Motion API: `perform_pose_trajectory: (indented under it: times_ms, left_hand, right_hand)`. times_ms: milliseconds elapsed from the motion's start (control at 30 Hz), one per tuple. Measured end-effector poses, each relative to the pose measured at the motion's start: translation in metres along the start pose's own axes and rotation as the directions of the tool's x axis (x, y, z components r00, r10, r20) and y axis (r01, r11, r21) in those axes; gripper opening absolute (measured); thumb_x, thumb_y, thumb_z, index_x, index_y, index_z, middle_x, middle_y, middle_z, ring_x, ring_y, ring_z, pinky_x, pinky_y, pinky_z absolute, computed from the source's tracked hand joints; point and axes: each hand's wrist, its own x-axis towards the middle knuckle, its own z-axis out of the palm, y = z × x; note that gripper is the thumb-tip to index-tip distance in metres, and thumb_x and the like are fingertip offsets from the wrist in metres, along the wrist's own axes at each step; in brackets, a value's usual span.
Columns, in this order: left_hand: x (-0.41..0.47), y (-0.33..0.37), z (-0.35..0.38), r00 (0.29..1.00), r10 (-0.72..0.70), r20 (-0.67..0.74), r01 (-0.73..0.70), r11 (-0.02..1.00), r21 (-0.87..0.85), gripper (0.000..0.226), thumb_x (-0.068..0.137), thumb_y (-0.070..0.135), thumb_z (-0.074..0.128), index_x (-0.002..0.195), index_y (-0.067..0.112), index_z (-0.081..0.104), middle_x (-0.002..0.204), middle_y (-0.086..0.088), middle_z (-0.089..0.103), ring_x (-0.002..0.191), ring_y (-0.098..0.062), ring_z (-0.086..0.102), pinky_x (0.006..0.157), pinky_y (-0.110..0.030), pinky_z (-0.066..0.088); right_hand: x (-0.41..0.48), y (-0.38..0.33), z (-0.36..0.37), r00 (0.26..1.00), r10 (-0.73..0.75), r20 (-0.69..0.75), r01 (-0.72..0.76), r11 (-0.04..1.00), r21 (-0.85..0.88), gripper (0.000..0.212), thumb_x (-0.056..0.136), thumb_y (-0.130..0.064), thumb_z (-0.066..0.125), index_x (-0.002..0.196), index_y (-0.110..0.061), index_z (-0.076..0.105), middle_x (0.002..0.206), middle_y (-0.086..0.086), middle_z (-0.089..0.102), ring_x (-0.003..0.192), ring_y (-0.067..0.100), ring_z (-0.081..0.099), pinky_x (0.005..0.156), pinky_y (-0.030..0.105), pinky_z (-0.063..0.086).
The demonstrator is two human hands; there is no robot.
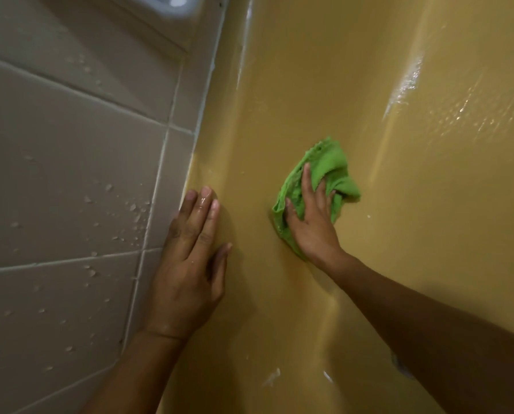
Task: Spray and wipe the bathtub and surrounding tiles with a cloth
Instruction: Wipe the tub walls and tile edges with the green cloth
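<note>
The left hand (190, 264) lies flat on the yellow tub (399, 234), on the part that meets the tiles (70, 174). Its fingers (203, 216) are straight and close together, released, and they hold nothing; they only rest on the surface. The thumb stands a little apart on the right side. The fingers look wet and shiny. Just to the left of these fingers the beige tiles begin, and many water drops (133, 207) sit on them beside the fingertips and lower down.

The right hand (311, 222) is on the green cloth (327, 168), to the right of the left fingers and apart from them. The cloth is pressed against the sloping inner wall of the tub, under the palm and the fingers. The first finger is stretched straight over the cloth, while the other fingers are bent into its folds and grasp it. The thumb lies on the left edge of the cloth. Part of the cloth is bunched beyond the fingertips, above and to the right of them.

Far beyond the right fingers, the tub surface is wet and shines. Below the right arm some small white spots (272, 377) lie on the tub. Above the tiles a white thing (172, 4) shows, too blurred to tell.
</note>
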Motion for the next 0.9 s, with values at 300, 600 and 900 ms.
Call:
perform_pose_trajectory:
  times_ms: [300,600,900]
  left_hand:
    - [0.027,0.000,0.000,0.999,0.024,-0.030,-0.025,0.999,-0.035,0.059,0.098,0.009,0.062,0.151,-0.005,0.038,0.163,-0.017,0.031,0.156,-0.032,0.021,0.121,-0.056,0.030]
    - [0.045,0.001,0.001,0.999,0.023,-0.040,-0.024,1.000,-0.009,0.059,0.100,0.006,0.061,0.153,-0.004,0.037,0.164,-0.016,0.030,0.156,-0.029,0.020,0.123,-0.052,0.029]
    - [0.054,0.001,0.003,0.997,0.021,-0.073,-0.022,1.000,-0.018,0.055,0.101,0.006,0.058,0.152,-0.004,0.038,0.164,-0.016,0.031,0.156,-0.028,0.022,0.122,-0.051,0.031]
  right_hand:
    - [-0.006,-0.025,-0.008,0.951,-0.304,0.054,0.309,0.930,-0.198,0.078,0.098,-0.066,0.039,0.152,-0.055,-0.016,0.165,-0.002,-0.021,0.149,0.027,-0.033,0.121,0.062,0.011]
    - [-0.023,0.084,0.019,0.991,-0.084,0.100,0.109,0.955,-0.275,0.080,0.089,-0.078,0.025,0.148,-0.057,-0.024,0.165,0.011,-0.020,0.150,0.038,-0.025,0.124,0.057,-0.001]
    - [0.020,0.072,0.005,0.986,0.157,-0.052,-0.162,0.978,-0.130,0.069,0.101,-0.063,0.027,0.151,-0.055,-0.020,0.168,0.007,-0.020,0.149,0.035,-0.029,0.120,0.060,-0.014]
